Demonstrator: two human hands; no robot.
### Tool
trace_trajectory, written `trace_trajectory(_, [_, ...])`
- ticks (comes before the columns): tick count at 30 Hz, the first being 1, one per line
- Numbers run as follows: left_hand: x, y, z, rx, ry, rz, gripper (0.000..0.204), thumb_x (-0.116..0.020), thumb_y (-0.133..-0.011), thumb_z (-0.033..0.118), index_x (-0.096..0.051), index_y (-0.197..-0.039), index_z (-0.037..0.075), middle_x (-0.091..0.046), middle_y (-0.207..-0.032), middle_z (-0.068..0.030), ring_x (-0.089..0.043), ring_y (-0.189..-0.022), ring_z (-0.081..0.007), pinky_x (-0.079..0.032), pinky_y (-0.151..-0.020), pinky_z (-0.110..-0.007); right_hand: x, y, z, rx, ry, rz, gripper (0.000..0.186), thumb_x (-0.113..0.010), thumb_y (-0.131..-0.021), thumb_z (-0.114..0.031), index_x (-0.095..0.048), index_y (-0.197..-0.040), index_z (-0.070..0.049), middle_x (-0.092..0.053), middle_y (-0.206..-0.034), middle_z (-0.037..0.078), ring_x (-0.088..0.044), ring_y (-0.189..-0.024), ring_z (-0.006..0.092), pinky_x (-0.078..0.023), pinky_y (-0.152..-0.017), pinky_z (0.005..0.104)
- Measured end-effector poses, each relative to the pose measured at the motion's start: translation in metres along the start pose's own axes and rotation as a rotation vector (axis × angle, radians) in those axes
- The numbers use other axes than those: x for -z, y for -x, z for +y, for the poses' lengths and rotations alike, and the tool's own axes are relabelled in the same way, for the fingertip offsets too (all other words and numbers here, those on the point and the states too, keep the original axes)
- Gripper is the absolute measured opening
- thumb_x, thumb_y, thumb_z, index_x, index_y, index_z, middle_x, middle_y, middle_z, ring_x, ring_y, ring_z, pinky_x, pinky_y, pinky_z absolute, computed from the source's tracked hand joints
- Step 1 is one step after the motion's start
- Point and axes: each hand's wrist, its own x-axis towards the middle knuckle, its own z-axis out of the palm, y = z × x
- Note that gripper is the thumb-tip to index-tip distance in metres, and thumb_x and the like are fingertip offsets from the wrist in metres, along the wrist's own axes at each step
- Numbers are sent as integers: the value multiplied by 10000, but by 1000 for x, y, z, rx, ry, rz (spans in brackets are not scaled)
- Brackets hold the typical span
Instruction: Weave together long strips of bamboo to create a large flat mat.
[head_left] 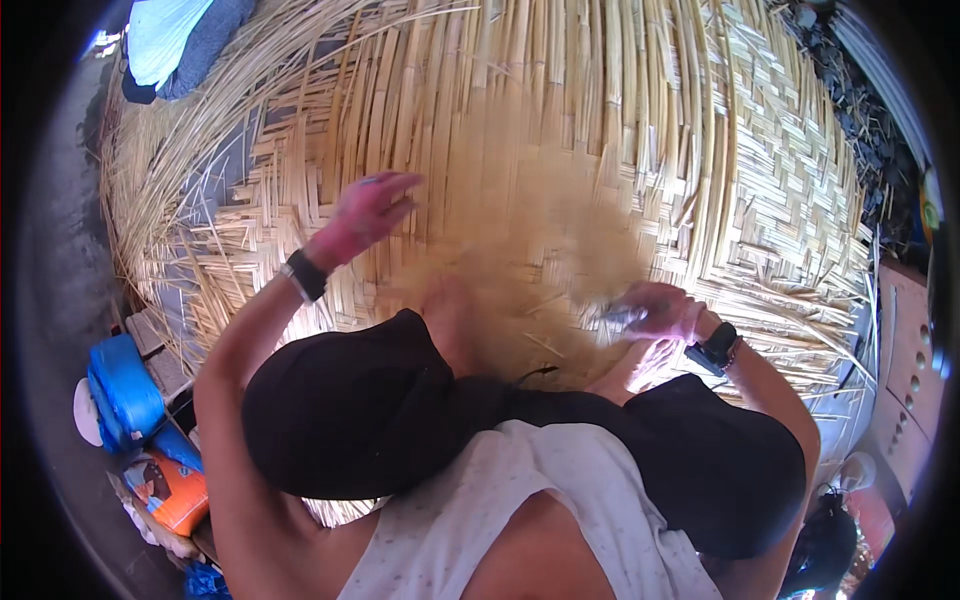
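My left hand (372, 212), slightly blurred, is raised over the woven mat of pale split-cane strips (780, 170), its fingers loosely bent and apart. My right hand (657, 312) is low beside my right knee, closed on a small greyish object that I cannot make out, possibly a tool. Between both hands a wide tan blur of strips (530, 220) hides part of the weave, apparently in motion. Upright lengths of cane run across the upper middle, with plaited sections at either side. My bare feet (445, 310) rest on the mat between the hands.
Loose strips (170, 170) fan along the left edge, near a pale blue and grey bundle (170, 45). Blue bags (125, 385) and an orange sack (170, 490) lie at lower left. Dark debris (860, 130) lines the right edge, above a board with holes (905, 370).
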Motion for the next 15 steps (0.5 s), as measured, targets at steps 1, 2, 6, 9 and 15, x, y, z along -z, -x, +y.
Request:
trace_trajectory(1, [-2,-21,17,-80,42,-100,311,-592,-808,154,-564,-1097,41,-597,-1029,-156,-579,-949,-298,-457,-821,-337,8,-2,-2,-26,3,-20,282,-623,-752,-226,-624,-1031,-187,-587,-933,70,-578,-892,252,-466,-806,326])
trace_trajectory(2, [-1,-42,32,-59,19,-113,311,-592,-808,154,-564,-1097,41,-597,-1029,-156,-579,-949,-298,-457,-821,-337,19,-4,-4,-7,63,92,296,-622,-761,-206,-615,-1056,-186,-584,-983,75,-572,-929,246,-461,-834,316])
trace_trajectory(6, [9,-117,75,-199,-13,-487,317,-541,-850,181,-546,-1122,18,-587,-1077,-147,-580,-957,-269,-455,-836,-334,84,-24,3,-95,-231,551,387,-589,-792,-95,-548,-1170,-164,-551,-1178,83,-555,-1031,197,-449,-894,298])
trace_trajectory(9, [1,-176,92,-328,-12,-624,320,-531,-864,195,-545,-1129,17,-578,-1114,-126,-578,-966,-237,-455,-840,-329,117,-47,25,-159,-275,737,420,-547,-805,-68,-495,-1220,-99,-539,-1206,101,-559,-1032,206,-471,-850,274])
trace_trajectory(15, [-86,-261,109,230,851,-378,299,-550,-839,296,-568,-934,13,-598,-862,-92,-576,-801,-228,-462,-706,-325,124,-87,80,-141,-1156,766,362,-516,-817,-139,-534,-1174,-78,-634,-961,81,-618,-755,184,-503,-648,294])
